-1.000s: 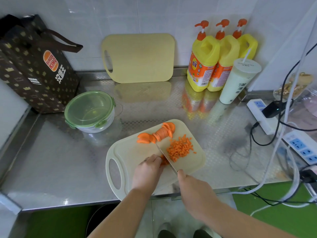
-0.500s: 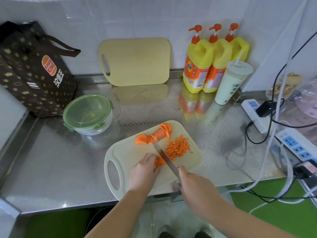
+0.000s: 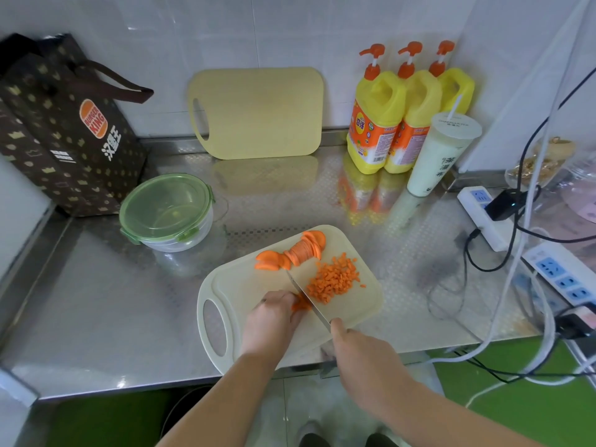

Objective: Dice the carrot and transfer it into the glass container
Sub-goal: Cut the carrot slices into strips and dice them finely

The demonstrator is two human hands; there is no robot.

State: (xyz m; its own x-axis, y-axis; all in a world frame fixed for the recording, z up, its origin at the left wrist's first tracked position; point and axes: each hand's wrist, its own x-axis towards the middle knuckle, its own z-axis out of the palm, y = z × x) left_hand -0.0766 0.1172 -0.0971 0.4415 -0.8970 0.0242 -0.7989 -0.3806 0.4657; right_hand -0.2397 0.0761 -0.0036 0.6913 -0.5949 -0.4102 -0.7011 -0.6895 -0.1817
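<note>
Left hand (image 3: 271,317): lay at lower centre of the frame, fingers curled down, holding a small bunch of carrot strips (image 3: 301,305) against the board (image 3: 245,285).
Right hand (image 3: 358,353): was closed around the handle of the knife (image 3: 306,298); the handle itself was hidden inside the grip.
Knife: blade ran diagonally up and left from the right hand, edge down, touching the strips just beside the left fingertips.
Dice (image 3: 333,280): formed a loose pile on the board, right of the blade.
Slices (image 3: 296,253): lay in a fanned row at the board's far edge, above the blade tip.
Board: rested on the steel counter (image 3: 96,301), handle hole toward lower left, near end overhanging the counter edge.
Container (image 3: 166,211): stood left of centre, well apart from the board, green lid on; no carrot was visible inside.
Background: a brown bag (image 3: 64,124) stood at upper left, a second board (image 3: 258,114) leaned on the wall, and yellow bottles (image 3: 377,124) with a cup (image 3: 435,156) stood at upper right.
</note>
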